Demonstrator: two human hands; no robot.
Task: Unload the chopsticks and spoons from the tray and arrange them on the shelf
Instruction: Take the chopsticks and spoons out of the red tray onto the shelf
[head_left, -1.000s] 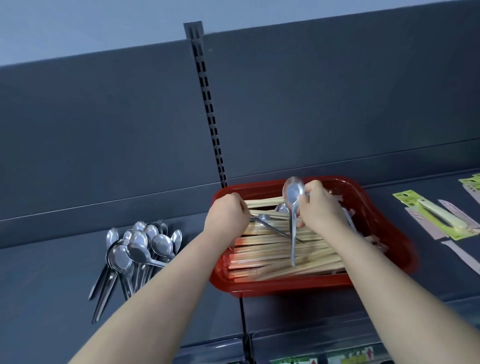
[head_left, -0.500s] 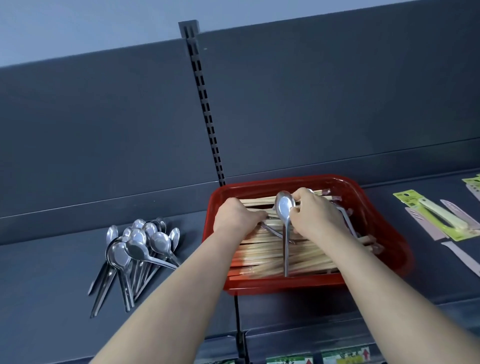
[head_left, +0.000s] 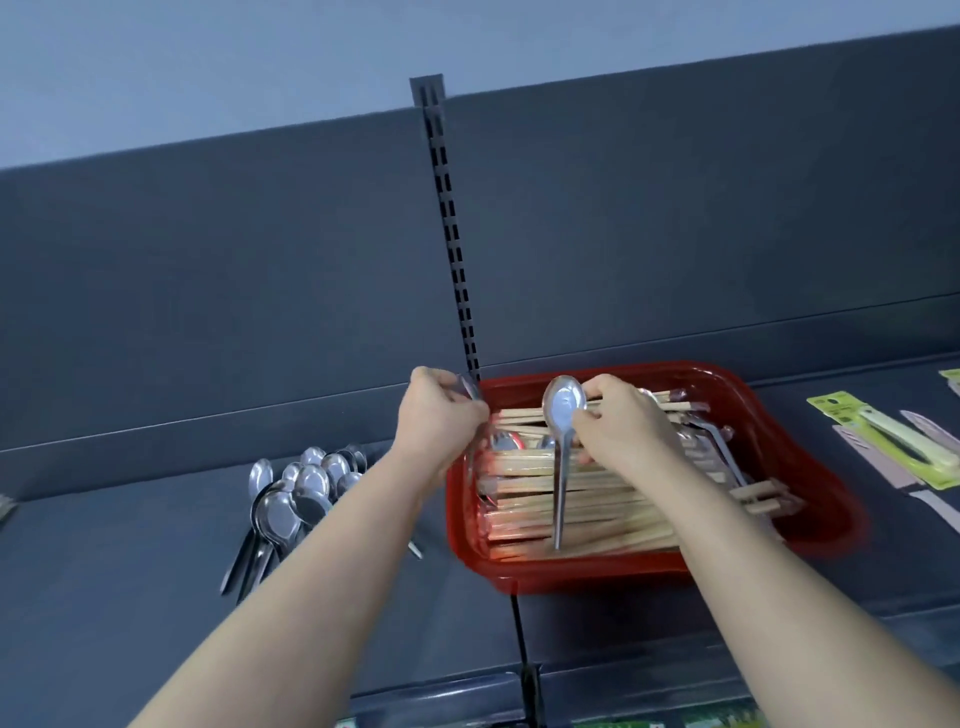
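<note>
Head view: both bare forearms are reaching forward over the dark shelf (head_left: 104, 597) toward the red tray (head_left: 810, 525). The tray is sitting on the shelf right of centre, with its back wall close to the rear panel.

Right hand (head_left: 626, 426): working over the middle of the tray. Thumb and fingertips are pinching the raised spoon (head_left: 564, 410) at the neck, just below the bowl. The bowl is pointing up and facing the camera. The handle is hanging straight down toward the chopsticks (head_left: 597, 512) — whether its tip is touching them, I cannot tell.

Left hand (head_left: 441, 418): hovering at the tray's back-left corner, with its fingers curling around the second spoon (head_left: 470, 388). Part of the bowl is showing above the knuckles, and a blurred stretch of handle is running down below the hand beside the tray's left wall.

The chopsticks are lying crosswise in a thick stack and filling most of the tray, with a few ends angling toward the right wall. Loose spoons (head_left: 505, 442) are lying among them: one bowl near the left hand, one handle behind the right wrist.

Spoon pile (head_left: 298, 493): resting on the shelf left of the tray and apart from it. The bowls are pointing toward the rear panel and the handles are fanning toward the front edge. The left forearm is covering the pile's right side.

Packaged utensils (head_left: 893, 441) are lying flat near the shelf's right end. The slotted upright (head_left: 451, 234) is running up the rear panel just behind the left hand.
</note>
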